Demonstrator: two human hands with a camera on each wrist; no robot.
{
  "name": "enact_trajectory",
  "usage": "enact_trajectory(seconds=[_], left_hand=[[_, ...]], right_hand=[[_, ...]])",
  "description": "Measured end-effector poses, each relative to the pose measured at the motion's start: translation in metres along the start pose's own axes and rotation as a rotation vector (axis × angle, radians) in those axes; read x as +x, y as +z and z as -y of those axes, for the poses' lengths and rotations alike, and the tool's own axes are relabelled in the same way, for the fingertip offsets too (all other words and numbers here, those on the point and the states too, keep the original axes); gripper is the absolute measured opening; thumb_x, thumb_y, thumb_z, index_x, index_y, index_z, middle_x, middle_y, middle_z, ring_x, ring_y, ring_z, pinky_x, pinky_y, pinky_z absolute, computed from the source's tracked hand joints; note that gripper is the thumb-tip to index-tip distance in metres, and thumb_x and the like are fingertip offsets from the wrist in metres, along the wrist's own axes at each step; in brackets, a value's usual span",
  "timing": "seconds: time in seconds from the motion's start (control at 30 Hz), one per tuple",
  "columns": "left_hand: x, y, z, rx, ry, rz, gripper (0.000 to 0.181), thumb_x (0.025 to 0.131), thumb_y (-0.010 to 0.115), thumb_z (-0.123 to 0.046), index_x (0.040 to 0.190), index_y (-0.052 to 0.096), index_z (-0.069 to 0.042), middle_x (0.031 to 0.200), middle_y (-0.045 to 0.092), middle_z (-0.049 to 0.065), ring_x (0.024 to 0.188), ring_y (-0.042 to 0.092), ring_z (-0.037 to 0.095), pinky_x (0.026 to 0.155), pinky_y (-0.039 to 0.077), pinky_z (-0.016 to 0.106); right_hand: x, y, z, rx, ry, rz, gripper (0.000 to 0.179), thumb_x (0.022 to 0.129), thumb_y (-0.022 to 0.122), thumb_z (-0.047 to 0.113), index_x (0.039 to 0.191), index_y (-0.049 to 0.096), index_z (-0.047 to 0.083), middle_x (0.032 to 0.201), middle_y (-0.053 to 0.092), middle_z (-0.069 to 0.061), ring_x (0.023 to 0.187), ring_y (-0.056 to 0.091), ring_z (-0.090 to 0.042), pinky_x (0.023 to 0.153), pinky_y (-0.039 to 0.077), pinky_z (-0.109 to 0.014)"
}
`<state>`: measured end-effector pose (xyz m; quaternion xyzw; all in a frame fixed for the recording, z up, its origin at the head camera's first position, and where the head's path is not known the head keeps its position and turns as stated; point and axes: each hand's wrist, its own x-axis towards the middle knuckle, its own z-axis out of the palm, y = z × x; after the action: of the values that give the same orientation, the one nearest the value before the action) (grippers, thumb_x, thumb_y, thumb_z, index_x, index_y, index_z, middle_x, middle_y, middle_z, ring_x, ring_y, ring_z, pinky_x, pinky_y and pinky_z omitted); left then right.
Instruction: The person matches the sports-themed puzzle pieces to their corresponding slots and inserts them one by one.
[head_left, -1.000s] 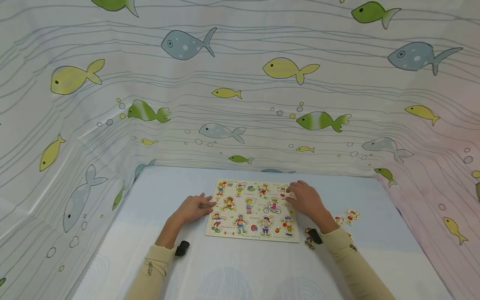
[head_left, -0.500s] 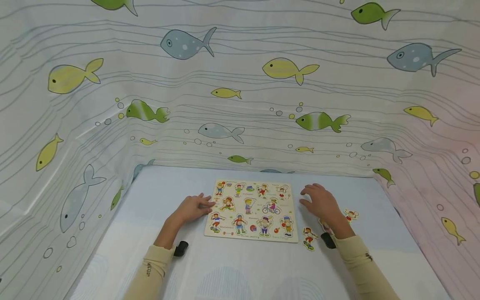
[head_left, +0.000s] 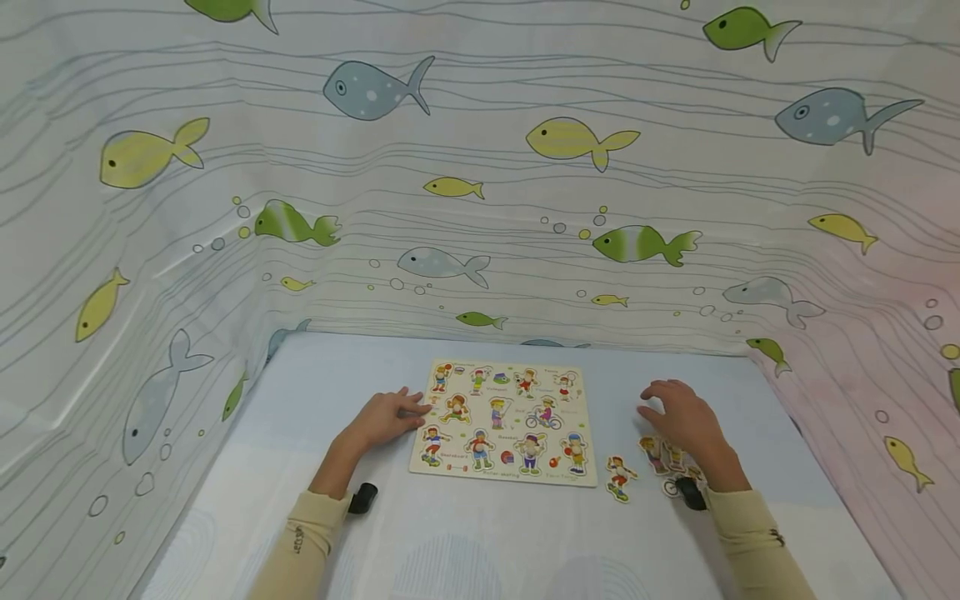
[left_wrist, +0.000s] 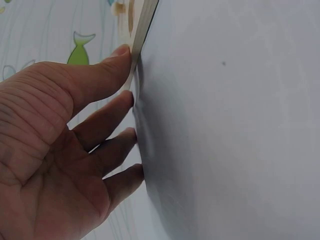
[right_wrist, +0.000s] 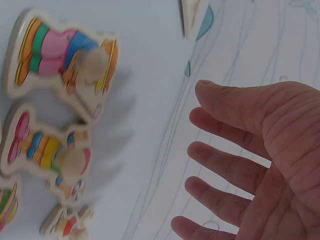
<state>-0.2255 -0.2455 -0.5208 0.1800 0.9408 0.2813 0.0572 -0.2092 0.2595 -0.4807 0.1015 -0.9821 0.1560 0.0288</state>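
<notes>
A flat wooden puzzle board [head_left: 581,423] printed with sports figures lies on the table. At its left edge rests my left hand [head_left: 386,419], fingers spread; in the left wrist view the thumb touches the board's edge [left_wrist: 144,27] and the fingertips meet the table. My right hand [head_left: 686,421] hovers right of the board over loose wooden figure pieces [head_left: 652,452], holding nothing, its fingers apart and slightly bent. In the right wrist view a capped figure piece [right_wrist: 52,52] and a smaller figure piece [right_wrist: 45,150] lie beside the hand. The right forearm partly hides the pieces.
A skateboarder piece [head_left: 619,478] lies alone just right of the board's near corner. Fish-patterned cloth walls [head_left: 525,225] rise behind and on both sides of the pale blue table [head_left: 480,550].
My right hand has moved from the board's upper right corner, away to the right, to over the loose pieces. The left hand and the board have stayed put.
</notes>
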Motion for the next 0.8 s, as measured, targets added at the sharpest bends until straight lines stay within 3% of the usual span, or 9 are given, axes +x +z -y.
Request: enact_trajectory(seconds=[0.53, 0.8], left_hand=[[0.001, 0.003, 0.000, -0.012, -0.015, -0.001, 0.031, 0.089, 0.074, -0.021, 0.119, 0.073, -0.012, 0.136, 0.057, 0.011, 0.136, 0.040, 0.041, 0.110, 0.028, 0.061], [0.000, 0.000, -0.002, -0.003, -0.003, 0.000, 0.031, 0.090, 0.073, -0.020, 0.119, 0.072, -0.011, 0.136, 0.057, 0.013, 0.135, 0.040, 0.042, 0.109, 0.029, 0.062]], right_hand=[[-0.017, -0.007, -0.046, 0.061, 0.174, 0.092, 0.031, 0.092, 0.068, 0.019, 0.114, 0.066, -0.002, 0.126, 0.056, -0.033, 0.120, 0.045, -0.053, 0.093, 0.040, -0.068], [-0.024, -0.007, -0.069, 0.096, 0.247, 0.147, 0.034, 0.092, 0.068, 0.019, 0.117, 0.064, -0.005, 0.118, 0.060, -0.030, 0.098, 0.056, -0.040, 0.076, 0.050, -0.055]])
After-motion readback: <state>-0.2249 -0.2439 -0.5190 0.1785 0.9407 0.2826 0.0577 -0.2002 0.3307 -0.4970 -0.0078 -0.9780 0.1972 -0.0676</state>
